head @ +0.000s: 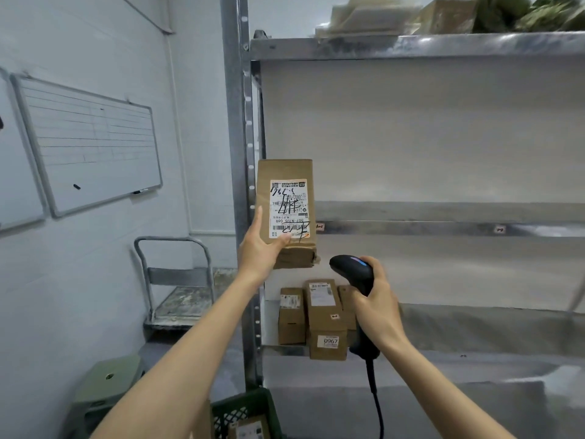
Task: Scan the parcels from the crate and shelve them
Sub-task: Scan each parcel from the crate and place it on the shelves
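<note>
Left hand (258,245) gripped cardboard parcel (286,213) low, thumb over barcode; right hand's (375,307) fingers wrapped barcode scanner (351,270); misread likely

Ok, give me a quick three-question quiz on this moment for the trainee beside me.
1. True or false: the left hand holds the parcel upright with its label facing the camera.
2. What does the right hand hold in its grip? A) a tape roll B) the scanner C) a marker
3. Fill in: the front box on the shelf carries a sticker reading ____.

Key: 1 true; 2 B; 3 0967.
</note>
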